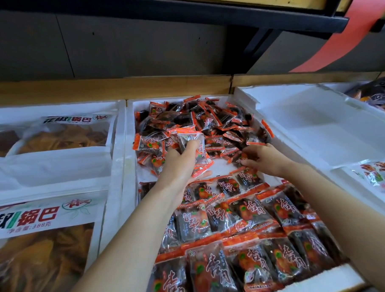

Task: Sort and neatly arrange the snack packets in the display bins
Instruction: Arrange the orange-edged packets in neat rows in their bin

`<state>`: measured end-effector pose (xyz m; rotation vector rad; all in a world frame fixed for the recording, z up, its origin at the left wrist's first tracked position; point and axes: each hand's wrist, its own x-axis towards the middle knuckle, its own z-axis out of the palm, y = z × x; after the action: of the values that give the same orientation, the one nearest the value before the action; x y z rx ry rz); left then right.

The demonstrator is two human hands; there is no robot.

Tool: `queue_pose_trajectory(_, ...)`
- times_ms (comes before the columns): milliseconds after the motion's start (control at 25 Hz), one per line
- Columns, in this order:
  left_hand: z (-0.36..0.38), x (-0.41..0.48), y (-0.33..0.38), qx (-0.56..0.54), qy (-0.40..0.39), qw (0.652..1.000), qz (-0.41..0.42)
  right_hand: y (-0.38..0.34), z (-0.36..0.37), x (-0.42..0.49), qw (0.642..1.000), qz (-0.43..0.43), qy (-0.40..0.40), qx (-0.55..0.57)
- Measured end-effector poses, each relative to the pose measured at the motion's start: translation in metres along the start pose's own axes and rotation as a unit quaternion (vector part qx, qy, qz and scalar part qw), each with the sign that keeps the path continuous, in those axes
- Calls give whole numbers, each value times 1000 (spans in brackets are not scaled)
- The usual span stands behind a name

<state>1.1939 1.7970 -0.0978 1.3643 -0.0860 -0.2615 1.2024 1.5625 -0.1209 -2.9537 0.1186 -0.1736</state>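
Holding a small bundle of snack packets (pixel 192 143) with my left hand (pixel 180 166), fingers curled round it, I keep it above the middle of the middle bin (pixel 130 148). The long sides of these packets point toward the bin's far wall.

My right hand (pixel 270 158) is nearer to the bin's right wall. Its fingers (pixel 254 147) lie over one loose packet (pixel 239 159), with the thumb at its near edge. I cannot tell if they already pinch it. This packet lies slanted at the near edge of the loose pile (pixel 197 119), which fills the far half of the bin.

The neat rows (pixel 245 220) fill the near half, all long sides running near to far. Between rows and pile, a bare white strip of the bin floor (pixel 220 167) shows, just beside both hands. I judge the next packet belongs there, turned straight like the rows, and the right hand is closer.

Left of the bin lie large bags (pixel 61 136); right of it stands another white bin (pixel 318 122).
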Motion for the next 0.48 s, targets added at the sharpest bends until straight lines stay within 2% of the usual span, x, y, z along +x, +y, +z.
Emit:
queue_pose_trajectory(120, 1, -2, -1, -3, -8, 1000, 2, -3, 3, 6, 1000, 13, 17, -2)
queue_pose_trajectory(360, 1, -4, 1, 7, -1, 1000, -3, -8, -1, 4, 982, 24, 47, 182)
queue_pose_trajectory(480, 1, -4, 2, 7, -10, 1000, -3, -13, -11, 1, 958, 16, 139, 249)
